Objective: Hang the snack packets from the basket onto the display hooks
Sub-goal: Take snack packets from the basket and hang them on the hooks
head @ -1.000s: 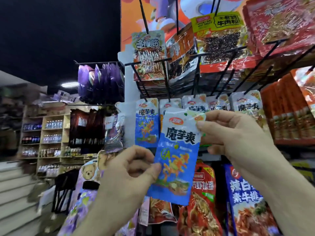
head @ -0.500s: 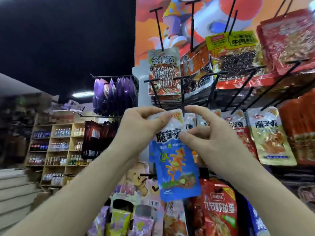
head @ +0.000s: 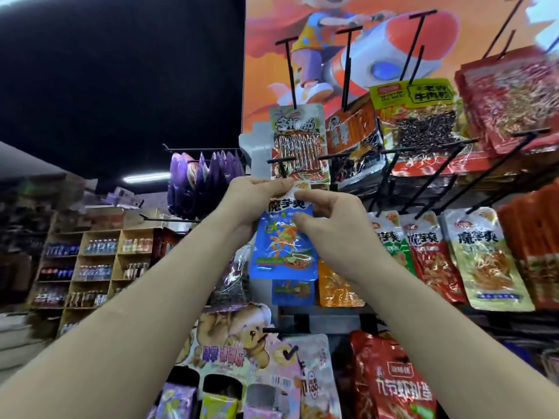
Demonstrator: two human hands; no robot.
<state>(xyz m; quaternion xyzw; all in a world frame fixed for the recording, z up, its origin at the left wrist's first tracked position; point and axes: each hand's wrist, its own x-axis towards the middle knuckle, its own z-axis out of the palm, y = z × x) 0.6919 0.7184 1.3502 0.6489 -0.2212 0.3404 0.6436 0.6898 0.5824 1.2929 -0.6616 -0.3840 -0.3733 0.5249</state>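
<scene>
We hold the blue packet (head: 284, 246) up before us in both grips: the left grip (head: 254, 204) pinches its top left corner, the right grip (head: 332, 231) pinches its top right edge. The packet hangs flat beneath them, lower half free. We judge it light and limp, a thin glossy film pouch. The film is likely slippery and will buckle if taken by the middle, so the sealed header is the place to hold it, one pinch each side of the hang hole, which the grips hide from us.

Just above the left grip sits the crossbar tip of a black hook (head: 281, 161). The packet's top edge is close under it, and we cannot tell whether the hole has caught the wire. Behind the packet, below the grips, hangs a second blue packet (head: 292, 293), with an orange packet (head: 335, 285) beside it under the right grip.

Room is tight: a striped packet (head: 298, 146) hangs down to the hook tip above the grips, and right of the right grip neighbouring hooks (head: 390, 152) jut out over a row of packets (head: 481, 255). Left of the left grip is open air, then purple packets (head: 205, 182), so we judge the free way out is towards us and leftward. Far beyond the left grip stand wooden shelves (head: 99, 261) of bottles.
</scene>
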